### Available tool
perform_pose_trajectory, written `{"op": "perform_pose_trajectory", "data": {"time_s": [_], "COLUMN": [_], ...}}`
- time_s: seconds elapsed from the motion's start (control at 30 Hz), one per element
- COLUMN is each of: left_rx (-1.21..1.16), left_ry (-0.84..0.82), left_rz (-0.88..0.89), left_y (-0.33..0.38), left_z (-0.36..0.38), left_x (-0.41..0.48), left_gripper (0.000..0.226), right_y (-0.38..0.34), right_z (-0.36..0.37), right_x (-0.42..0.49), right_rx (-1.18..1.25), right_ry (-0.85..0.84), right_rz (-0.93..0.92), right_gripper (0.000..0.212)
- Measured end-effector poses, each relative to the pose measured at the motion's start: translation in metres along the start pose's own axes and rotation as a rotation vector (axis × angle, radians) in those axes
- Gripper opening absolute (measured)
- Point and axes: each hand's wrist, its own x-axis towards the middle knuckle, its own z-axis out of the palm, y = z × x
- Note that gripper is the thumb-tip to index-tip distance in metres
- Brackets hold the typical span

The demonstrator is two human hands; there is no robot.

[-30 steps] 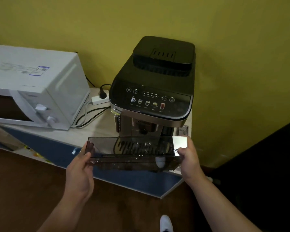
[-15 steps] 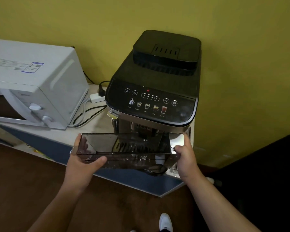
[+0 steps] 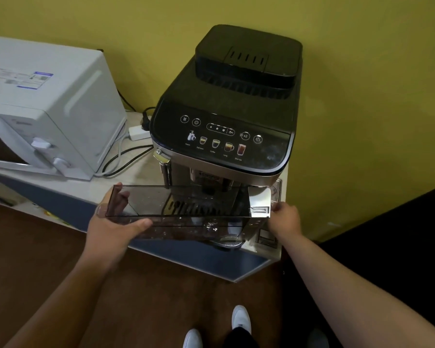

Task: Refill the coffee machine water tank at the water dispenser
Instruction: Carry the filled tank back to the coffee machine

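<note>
We grip the water tank (image 3: 181, 212) with left hand (image 3: 113, 222) at 9 o'clock, right hand (image 3: 284, 217) at 3; closer than before to the coffee machine (image 3: 226, 126), likely reinserting.

Looks like an office break corner or small pantry

Bean-to-cup coffee machine (image 3: 224, 126) at 12 o'clock, white microwave (image 3: 43, 114) at 10, both plugged into a power strip (image 3: 139, 133) on a pale bench (image 3: 126, 177) against a mustard-yellow wall (image 3: 362, 71).
</note>
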Motion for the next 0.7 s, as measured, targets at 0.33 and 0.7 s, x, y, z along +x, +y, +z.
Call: {"op": "perform_pose_trajectory", "data": {"time_s": [0.33,0.7], "left_rx": [-0.106,-0.038], "left_ry": [-0.015,-0.077], "left_rz": [-0.004,-0.035], "left_y": [-0.005,-0.003], "left_z": [-0.002,-0.011], "left_x": [0.004,0.014], "left_gripper": [0.081,0.084], "right_y": [-0.016,0.011], "right_z": [0.001,-0.050], "right_x": [0.004,-0.009], "right_rx": [-0.121,0.100], "right_ry": [0.008,0.143], "right_rz": [0.140,0.250], "right_gripper": [0.015,0.027]}}
